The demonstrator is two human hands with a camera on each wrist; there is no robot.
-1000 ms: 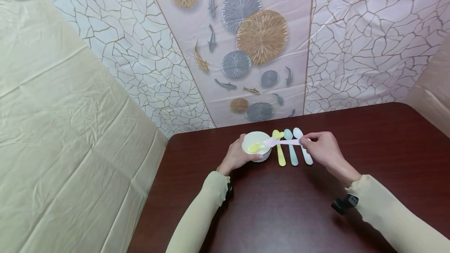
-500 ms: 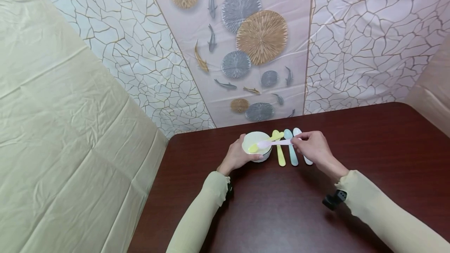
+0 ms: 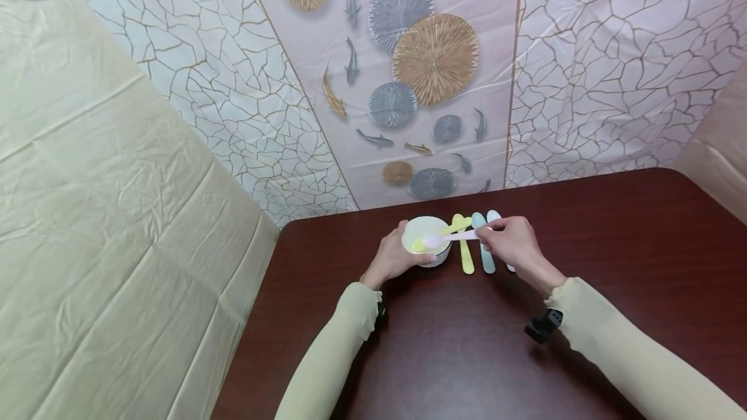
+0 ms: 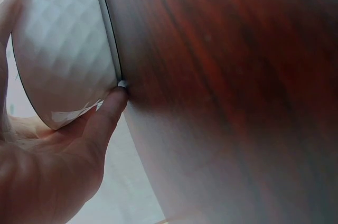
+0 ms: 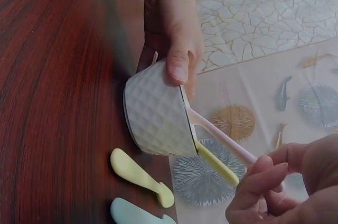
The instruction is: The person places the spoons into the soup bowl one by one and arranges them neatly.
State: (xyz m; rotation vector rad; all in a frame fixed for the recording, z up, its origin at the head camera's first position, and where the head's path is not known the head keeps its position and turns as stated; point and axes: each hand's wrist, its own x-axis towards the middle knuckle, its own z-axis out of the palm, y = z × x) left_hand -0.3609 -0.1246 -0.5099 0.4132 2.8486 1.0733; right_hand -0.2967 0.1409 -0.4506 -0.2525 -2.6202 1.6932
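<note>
Over the last second the pink spoon (image 3: pixel 461 236) has moved left; its head is now within the bowl (image 5: pixel 156 110), mid-frame in the head view, near a yellow spoon (image 5: pixel 217 164). Right hand (image 3: pixel 512 242) pinches the pink spoon's handle; left hand (image 3: pixel 390 258) grips the bowl. Two spoons reach inside.

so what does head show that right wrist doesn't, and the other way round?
Head only: the white spoon and a look into the bowl. Right wrist only: the diamond pattern on its outer wall. Both: left hand gripping the bowl, right hand pinching the pink spoon, yellow spoon in the bowl, another yellow spoon on the table beside the blue spoon.
</note>
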